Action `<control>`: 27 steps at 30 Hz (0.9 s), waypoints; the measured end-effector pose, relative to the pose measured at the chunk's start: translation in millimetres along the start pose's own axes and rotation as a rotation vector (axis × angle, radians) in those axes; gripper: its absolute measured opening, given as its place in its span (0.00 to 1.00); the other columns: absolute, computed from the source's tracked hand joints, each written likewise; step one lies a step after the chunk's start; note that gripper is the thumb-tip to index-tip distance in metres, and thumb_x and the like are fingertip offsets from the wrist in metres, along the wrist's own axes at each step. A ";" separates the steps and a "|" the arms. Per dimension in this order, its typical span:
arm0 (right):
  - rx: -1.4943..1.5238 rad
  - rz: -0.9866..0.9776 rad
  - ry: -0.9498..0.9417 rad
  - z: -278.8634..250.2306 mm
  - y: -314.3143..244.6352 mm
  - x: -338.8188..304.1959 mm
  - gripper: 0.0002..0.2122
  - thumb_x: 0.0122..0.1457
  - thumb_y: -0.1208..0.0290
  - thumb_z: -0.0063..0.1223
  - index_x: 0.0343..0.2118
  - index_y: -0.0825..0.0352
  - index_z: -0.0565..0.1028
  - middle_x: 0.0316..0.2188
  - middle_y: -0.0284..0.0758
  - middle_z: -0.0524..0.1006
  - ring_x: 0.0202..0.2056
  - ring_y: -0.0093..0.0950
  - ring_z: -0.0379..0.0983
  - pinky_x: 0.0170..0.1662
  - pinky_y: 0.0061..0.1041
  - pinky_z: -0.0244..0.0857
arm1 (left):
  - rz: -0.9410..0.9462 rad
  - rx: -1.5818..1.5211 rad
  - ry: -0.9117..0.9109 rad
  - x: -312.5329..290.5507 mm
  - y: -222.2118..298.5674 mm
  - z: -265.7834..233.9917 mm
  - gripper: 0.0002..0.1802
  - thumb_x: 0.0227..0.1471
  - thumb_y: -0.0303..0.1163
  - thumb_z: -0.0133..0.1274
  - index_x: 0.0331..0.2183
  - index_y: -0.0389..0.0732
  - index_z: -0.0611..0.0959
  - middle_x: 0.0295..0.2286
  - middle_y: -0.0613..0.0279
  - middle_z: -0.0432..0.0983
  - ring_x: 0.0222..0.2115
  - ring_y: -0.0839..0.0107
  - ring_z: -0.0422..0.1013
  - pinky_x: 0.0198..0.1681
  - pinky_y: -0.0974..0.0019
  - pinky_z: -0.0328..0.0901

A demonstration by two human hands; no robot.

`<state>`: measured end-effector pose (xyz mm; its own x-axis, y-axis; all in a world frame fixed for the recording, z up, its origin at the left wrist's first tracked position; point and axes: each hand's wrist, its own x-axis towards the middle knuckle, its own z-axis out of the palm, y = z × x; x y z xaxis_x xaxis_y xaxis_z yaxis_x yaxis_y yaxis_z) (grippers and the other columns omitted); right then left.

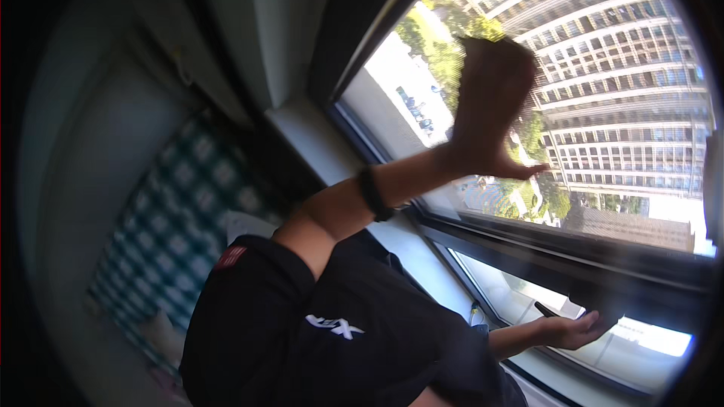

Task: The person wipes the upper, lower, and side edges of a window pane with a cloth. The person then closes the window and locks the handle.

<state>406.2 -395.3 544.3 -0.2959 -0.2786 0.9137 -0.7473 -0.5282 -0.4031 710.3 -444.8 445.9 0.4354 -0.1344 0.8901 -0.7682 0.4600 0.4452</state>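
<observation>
My left arm, with a black band (372,194) round it, reaches up across the large window pane (618,68). At its end my left hand (494,109) stands dark and blurred against the bright glass, the thumb held out to the side. Its other fingers cannot be made out, nor can I tell if something dark is in them. Lower right, beside the smaller lower pane, my right hand (575,331) is turned palm up with fingers curled. A thin dark object (544,309) sticks out of it; the rest is hidden.
A dark window frame bar (528,245) runs between the panes. A pale sill (324,147) borders the glass. Green-and-white checked fabric (181,203) lies at the left. Beyond the window are a tall building and trees. My black-shirted body fills the lower middle.
</observation>
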 end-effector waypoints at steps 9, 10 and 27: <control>0.108 -0.049 -0.010 14.7 26.8 -6.7 0.23 0.59 0.67 0.42 0.52 0.79 0.71 0.52 0.51 0.72 0.51 0.40 0.72 0.52 0.33 0.70 | 0.525 -0.084 -0.224 -38.3 118.6 78.2 0.27 0.53 0.45 0.44 0.49 0.38 0.72 0.49 0.56 0.69 0.51 0.60 0.65 0.59 0.54 0.56; 0.105 -0.061 -0.010 13.9 28.3 -9.4 0.22 0.59 0.67 0.42 0.52 0.79 0.71 0.52 0.51 0.72 0.51 0.40 0.72 0.52 0.33 0.70 | 0.524 -0.173 -0.331 -56.4 115.3 74.8 0.25 0.56 0.40 0.42 0.51 0.36 0.71 0.47 0.56 0.69 0.47 0.63 0.68 0.54 0.59 0.60; 0.147 -0.058 -0.173 30.1 32.9 -26.5 0.22 0.57 0.68 0.43 0.50 0.80 0.72 0.50 0.51 0.73 0.49 0.40 0.74 0.49 0.32 0.73 | 0.060 0.197 0.272 21.1 -49.5 33.6 0.41 0.40 0.55 0.60 0.52 0.39 0.75 0.54 0.50 0.67 0.56 0.46 0.61 0.60 0.39 0.52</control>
<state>407.3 -429.4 505.2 -0.1393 -0.3712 0.9180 -0.6616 -0.6549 -0.3652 741.8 -499.9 446.0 0.4756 0.1392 0.8686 -0.8607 0.2776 0.4268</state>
